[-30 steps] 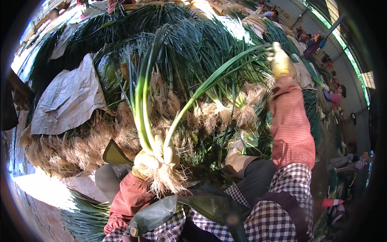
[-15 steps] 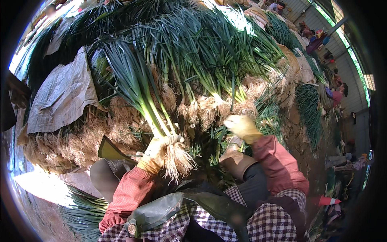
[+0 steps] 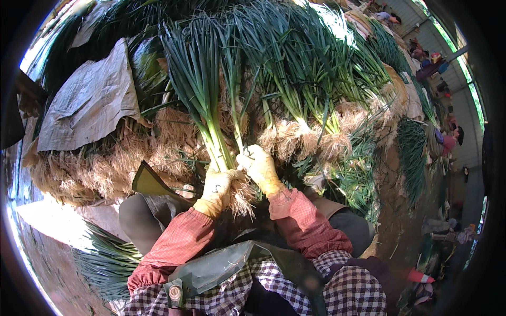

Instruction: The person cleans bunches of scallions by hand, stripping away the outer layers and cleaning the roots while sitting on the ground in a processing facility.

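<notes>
My left hand (image 3: 215, 190), in a yellowish work glove, is closed round the white lower stems of a bunch of green onions (image 3: 212, 131). Their leaves lean up and away from me, and pale stringy roots (image 3: 243, 196) hang below the fist. Right beside it, my gloved right hand (image 3: 260, 167) is closed with its fingertips on the base of a separate thin green onion (image 3: 236, 118). The two gloves nearly touch. Behind both hands lies a long heap of green onions (image 3: 300, 68), roots toward me.
A pale woven sack (image 3: 89, 100) covers part of the heap at left. More green onions (image 3: 105, 260) lie on the ground at lower left. Loose green leaves (image 3: 358, 184) litter the ground to the right. A red-and-white cone (image 3: 420, 276) and other people (image 3: 450, 139) are farther right.
My right hand has moved left from open space to beside my left hand and has taken hold of a green onion. The view has shifted slightly; my left hand keeps its bunch.
</notes>
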A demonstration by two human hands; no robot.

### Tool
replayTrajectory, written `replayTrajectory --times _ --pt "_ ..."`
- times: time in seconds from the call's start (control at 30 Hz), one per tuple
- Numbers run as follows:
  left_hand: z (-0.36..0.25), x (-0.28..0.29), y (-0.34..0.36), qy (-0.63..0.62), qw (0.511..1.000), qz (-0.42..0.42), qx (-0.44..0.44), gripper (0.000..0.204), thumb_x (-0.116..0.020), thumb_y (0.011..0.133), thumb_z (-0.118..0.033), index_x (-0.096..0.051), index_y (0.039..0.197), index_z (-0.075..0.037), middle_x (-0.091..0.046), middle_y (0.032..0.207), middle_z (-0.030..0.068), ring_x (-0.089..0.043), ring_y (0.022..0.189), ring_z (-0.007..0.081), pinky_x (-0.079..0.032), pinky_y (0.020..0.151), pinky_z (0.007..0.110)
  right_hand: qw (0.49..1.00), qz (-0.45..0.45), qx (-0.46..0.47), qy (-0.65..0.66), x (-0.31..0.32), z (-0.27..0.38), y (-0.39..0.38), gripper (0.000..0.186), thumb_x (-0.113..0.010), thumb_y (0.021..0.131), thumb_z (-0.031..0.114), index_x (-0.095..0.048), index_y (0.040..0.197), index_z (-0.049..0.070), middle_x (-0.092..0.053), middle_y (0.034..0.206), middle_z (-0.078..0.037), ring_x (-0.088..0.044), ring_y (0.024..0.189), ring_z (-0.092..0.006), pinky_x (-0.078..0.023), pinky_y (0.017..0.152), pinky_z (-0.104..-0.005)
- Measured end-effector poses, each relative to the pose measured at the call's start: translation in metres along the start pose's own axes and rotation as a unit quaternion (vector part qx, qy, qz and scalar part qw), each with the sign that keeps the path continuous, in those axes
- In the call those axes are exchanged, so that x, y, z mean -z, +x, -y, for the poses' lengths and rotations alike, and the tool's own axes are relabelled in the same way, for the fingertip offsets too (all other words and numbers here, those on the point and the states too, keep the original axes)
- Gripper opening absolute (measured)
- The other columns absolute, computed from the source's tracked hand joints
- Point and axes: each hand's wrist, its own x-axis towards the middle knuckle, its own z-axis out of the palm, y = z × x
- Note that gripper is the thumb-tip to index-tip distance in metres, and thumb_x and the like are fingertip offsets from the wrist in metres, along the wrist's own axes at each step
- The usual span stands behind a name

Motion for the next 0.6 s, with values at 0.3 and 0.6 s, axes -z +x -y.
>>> replayTrajectory --times 0.3,0.6 --pt "-0.011 0.001 -0.011 -0.093 0.984 0.144 0.050 0.028 -0.058 0.070 0.007 -0.055 0.098 0.006 -0.060 0.084 0.0103 -0.060 0.069 0.0185 -0.052 0.062 0.029 0.899 0.205 -0.092 0.375 0.021 0.041 0.020 0.026 -0.045 0.090 0.023 -0.055 0.101 0.001 -0.040 0.057 0.007 -0.034 0.045 -0.0017 -0.028 0.039 -0.0151" --pt "-0.002 0.014 -0.004 -0.135 0.962 0.234 0.049 0.038 -0.057 0.072 0.005 -0.050 0.110 0.006 -0.061 0.096 0.0123 -0.061 0.078 0.0191 -0.052 0.068 0.029 0.784 0.163 -0.209 0.561 0.006 0.034 0.006 0.030 -0.045 0.090 0.034 -0.056 0.087 0.006 -0.038 0.046 0.006 -0.036 0.034 -0.0053 -0.033 0.029 -0.0211"
